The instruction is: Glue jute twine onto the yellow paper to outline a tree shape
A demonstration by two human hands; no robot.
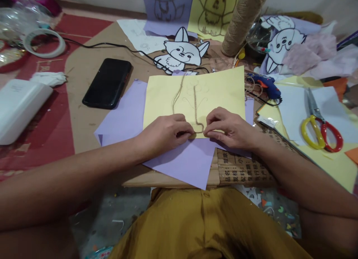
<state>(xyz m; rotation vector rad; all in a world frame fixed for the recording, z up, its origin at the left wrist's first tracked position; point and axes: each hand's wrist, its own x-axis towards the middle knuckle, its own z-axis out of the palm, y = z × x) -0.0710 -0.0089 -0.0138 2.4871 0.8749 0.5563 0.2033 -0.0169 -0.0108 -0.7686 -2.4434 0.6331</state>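
A yellow sheet of paper (162,91) lies in front of me, with a faint pencil drawing of a flower on it. Brown twine (195,102) runs down the drawn stem and bends in steps near the sheet's lower edge. My left hand (167,134) is closed, its thumb and fingers pinching the twine by that edge. A loose length of the same twine trails up the sheet beyond this hand. My right hand (231,128) rests at the lower edge, right beside the twine's bend. Its fingertips are drawn together; whether they grip anything is hidden.
Purple sheets (181,164) lie under the yellow one on cardboard. A black phone (107,83) is at left, scissors (319,121) and a blue glue gun (265,87) at right. Behind stand a twine cone (243,20) and a paper fox cutout (183,52). A black cable (112,44) crosses the back.
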